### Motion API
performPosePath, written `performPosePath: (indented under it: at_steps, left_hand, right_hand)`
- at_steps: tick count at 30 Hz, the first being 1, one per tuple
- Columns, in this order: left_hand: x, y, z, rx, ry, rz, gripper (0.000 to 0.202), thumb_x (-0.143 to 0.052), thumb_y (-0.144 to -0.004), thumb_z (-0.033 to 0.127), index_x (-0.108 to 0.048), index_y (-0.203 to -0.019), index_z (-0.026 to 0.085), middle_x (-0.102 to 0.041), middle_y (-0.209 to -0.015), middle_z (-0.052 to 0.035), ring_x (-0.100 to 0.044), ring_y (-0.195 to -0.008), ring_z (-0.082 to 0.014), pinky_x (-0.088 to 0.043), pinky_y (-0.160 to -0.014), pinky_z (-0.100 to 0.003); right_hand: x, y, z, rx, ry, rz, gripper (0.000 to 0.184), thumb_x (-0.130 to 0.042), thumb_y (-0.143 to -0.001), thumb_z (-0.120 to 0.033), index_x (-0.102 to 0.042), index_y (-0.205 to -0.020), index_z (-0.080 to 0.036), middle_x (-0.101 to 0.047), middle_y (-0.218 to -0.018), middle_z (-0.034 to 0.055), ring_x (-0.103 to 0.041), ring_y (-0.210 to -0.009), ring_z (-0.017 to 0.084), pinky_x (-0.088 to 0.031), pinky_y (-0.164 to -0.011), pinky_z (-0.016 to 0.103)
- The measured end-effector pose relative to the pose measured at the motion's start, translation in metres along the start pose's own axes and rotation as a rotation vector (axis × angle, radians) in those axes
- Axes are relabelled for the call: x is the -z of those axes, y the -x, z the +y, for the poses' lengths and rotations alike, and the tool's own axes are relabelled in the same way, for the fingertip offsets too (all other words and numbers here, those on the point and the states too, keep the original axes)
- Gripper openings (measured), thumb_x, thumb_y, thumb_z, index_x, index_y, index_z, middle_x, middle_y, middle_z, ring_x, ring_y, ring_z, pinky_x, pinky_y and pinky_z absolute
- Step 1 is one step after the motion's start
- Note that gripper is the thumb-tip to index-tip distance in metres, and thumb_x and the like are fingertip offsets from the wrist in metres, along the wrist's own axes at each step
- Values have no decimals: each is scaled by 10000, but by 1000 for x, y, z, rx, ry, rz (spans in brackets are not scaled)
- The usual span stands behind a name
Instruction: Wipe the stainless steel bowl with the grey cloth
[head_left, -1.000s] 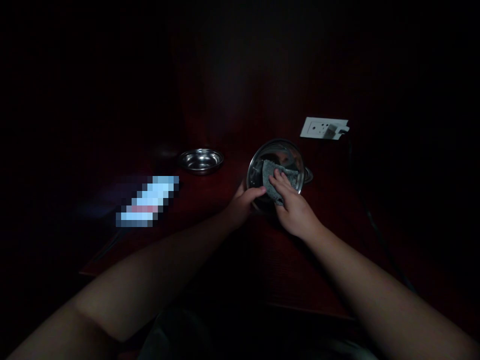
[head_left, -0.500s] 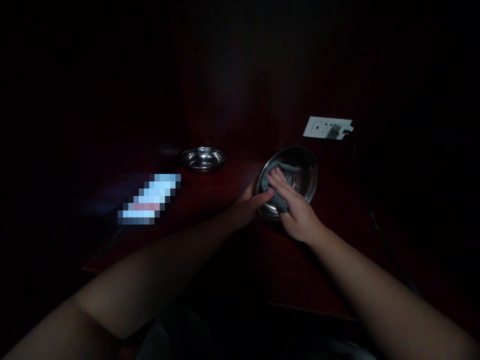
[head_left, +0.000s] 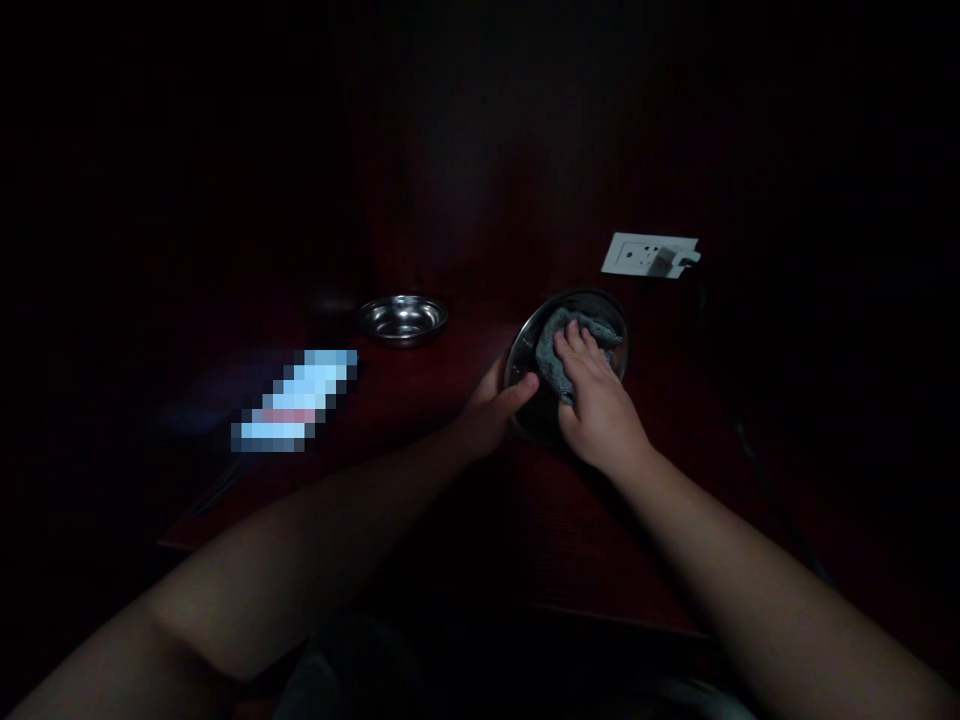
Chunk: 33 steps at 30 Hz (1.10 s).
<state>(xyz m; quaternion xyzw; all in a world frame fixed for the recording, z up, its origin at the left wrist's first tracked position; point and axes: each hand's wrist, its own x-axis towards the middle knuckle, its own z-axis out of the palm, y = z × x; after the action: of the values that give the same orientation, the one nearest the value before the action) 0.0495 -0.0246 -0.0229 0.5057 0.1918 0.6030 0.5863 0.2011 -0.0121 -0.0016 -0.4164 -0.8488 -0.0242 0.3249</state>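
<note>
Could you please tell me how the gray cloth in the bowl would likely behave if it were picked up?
The gray cloth would probably hang floppy, since it curls and creases under the right hand. It looks thin, so likely light. Its dull, fuzzy surface should slip less than the shiny metal bowl.

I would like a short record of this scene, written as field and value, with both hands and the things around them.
Left hand: grips metal bowl, thumb over rim
Right hand: fingers laid flat on gray-green cloth
Cloth position: inside the bowl
Bowl: tilted, opening partly toward the camera
Left of bowl: shallow metal dish, upright on dark red table
Nearer, farther left: bright screen, pixelated, unreadable
Behind, right: white socket panel with plug
Light: very dim; surroundings mostly unclear
</note>
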Motion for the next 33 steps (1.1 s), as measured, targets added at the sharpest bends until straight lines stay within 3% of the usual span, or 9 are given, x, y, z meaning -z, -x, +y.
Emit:
performPosePath:
  at_steps: [9, 17, 24, 28, 33]
  left_hand:
    - [5, -2, 1, -100, -107, 113, 479, -622, -761, 415, -526, -1164, 175, -602, -1196, -102, -533, -1141, -256, -392, -977, -387]
    - [11, -8, 4, -213, -231, 320, 420, -579, -764, 508, -577, -1033, 186, -641, -1061, -78, -580, -1025, -236, -426, -916, -366]
    - [15, -10, 2, -170, -175, 251, 477, -541, -784, 531, -564, -1101, 176, -643, -1088, -90, -577, -1059, -242, -424, -932, -378]
    - [16, -12, -1, -111, -79, 217, 521, -560, -761, 547, -576, -1118, 168, -654, -1086, -94, -577, -1079, -254, -412, -962, -389]
    - [11, -9, -6, 4, 53, 122, 533, -573, -748, 552, -610, -1104, 157, -667, -1083, -106, -570, -1105, -279, -403, -981, -420]
  right_hand:
    - [-4, 2, -1, -1, 49, -116, 683, -470, -695, -62, -364, -1368, -29, -296, -1458, 201, -292, -1350, 280, -258, -1109, 480]
    - [-4, 8, -1, 241, -194, -322, 693, -417, -643, -3, -449, -1326, -118, -401, -1418, 135, -357, -1322, 234, -236, -1115, 490]
    - [-10, 10, 0, 379, -500, -226, 671, -396, -716, -6, -395, -1362, -187, -431, -1409, 80, -380, -1310, 192, -309, -1094, 445]
    - [-12, 10, -4, 370, -437, -191, 756, -393, -669, 14, -340, -1394, -194, -332, -1471, 60, -289, -1358, 193, -248, -1118, 469]
    - [-6, 7, -8, 252, -258, -171, 856, -378, -590, 22, -296, -1417, -185, -212, -1516, 37, -162, -1397, 211, -189, -1131, 504]
